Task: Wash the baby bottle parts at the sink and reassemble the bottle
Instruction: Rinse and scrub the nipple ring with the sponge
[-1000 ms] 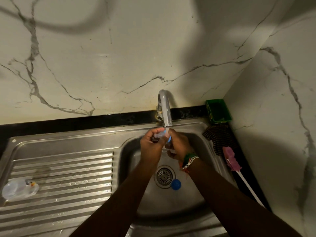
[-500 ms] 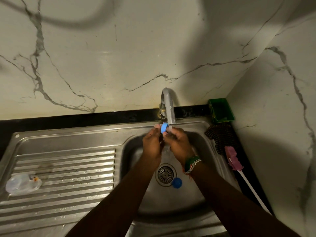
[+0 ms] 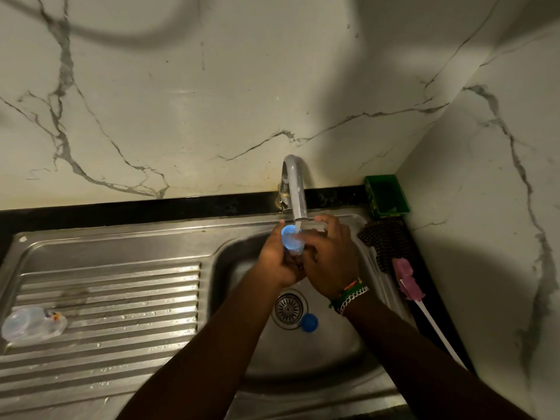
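Under the running tap (image 3: 295, 192), both my hands hold a blue ring with its clear teat (image 3: 290, 240). My left hand (image 3: 277, 259) grips it from the left, and my right hand (image 3: 328, 256) curls round its right side. Water falls onto the part. A second blue part (image 3: 309, 322) lies in the sink basin (image 3: 327, 356) beside the drain (image 3: 288, 309). The clear bottle body (image 3: 31, 324) lies on its side at the left end of the ribbed drainboard (image 3: 121, 313).
A pink-headed bottle brush (image 3: 407, 281) with a white handle lies along the right counter edge. A dark scrubber (image 3: 383, 242) and a green container (image 3: 386, 195) sit in the back right corner. Marble walls close in behind and at right.
The blue ring has turned in my hands so that its open face now shows under the water. Both hands stay under the tap.
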